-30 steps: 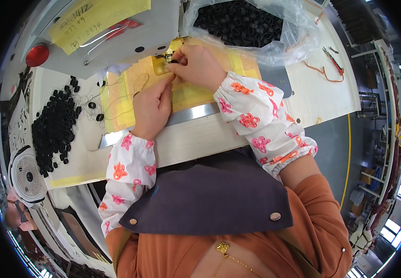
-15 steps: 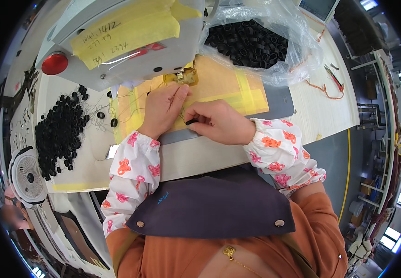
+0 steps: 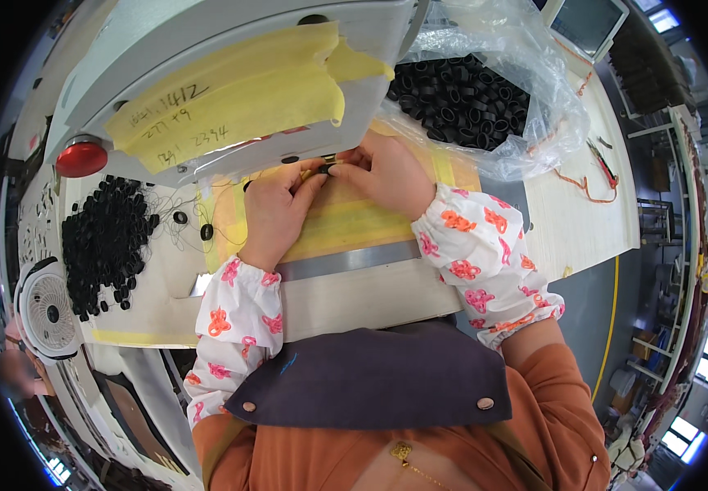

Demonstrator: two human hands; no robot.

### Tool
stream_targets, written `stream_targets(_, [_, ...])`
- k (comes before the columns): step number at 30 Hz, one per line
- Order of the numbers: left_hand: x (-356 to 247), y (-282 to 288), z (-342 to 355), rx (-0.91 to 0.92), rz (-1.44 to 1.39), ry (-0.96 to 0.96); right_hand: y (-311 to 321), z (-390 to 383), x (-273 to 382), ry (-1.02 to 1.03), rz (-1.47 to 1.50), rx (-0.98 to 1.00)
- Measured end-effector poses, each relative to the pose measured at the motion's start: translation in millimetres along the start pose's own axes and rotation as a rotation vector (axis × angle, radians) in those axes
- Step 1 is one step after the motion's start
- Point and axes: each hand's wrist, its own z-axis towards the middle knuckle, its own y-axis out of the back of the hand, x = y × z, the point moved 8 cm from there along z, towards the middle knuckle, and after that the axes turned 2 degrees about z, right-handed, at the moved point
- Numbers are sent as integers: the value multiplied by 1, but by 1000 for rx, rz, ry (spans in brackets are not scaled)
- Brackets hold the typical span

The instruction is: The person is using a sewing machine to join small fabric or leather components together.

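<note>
Both hands meet under the grey head of a sewing machine [image 3: 206, 155]. A small black band loop [image 3: 325, 168] shows between their fingertips. My left hand [image 3: 275, 211] is closed, its thumb and forefinger pinching the loop from the left. From the other side my right hand [image 3: 388, 176] pinches it with thumb and bent fingers. The machine head partly hides the fingertips and the needle area. Beneath the hands lies a work surface covered with yellow tape [image 3: 346, 221]. Two loose black loops lie to the left of my left hand, among thin threads.
A heap of black loops [image 3: 108, 237] covers the left of the table. Beyond my right hand sits a clear plastic bag [image 3: 546, 123] of black rings. Thread snips [image 3: 605, 166] on an orange cord lie far right. A red button [image 3: 81, 159] juts from the machine; a white fan [image 3: 48, 311] stands left.
My right hand has moved up and away from me with the black loop, toward the machine. My left hand has shifted slightly nearer, and its fingertips now meet the loop.
</note>
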Motion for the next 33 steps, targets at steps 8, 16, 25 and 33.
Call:
stream_targets(8, [9,-4,17,-32,122,40,10,-2,15,317,-325,-356])
stream_targets(16, [20,-8,17,-76,-103,106,13,1,12,335,-305,-394])
stream_targets(25, [15,-6,20,-52,-71,30,11,-2,13,323,-365,-387])
stream_targets(33, [13,-6,24,29,40,33,11,0,14,300,-436,-378])
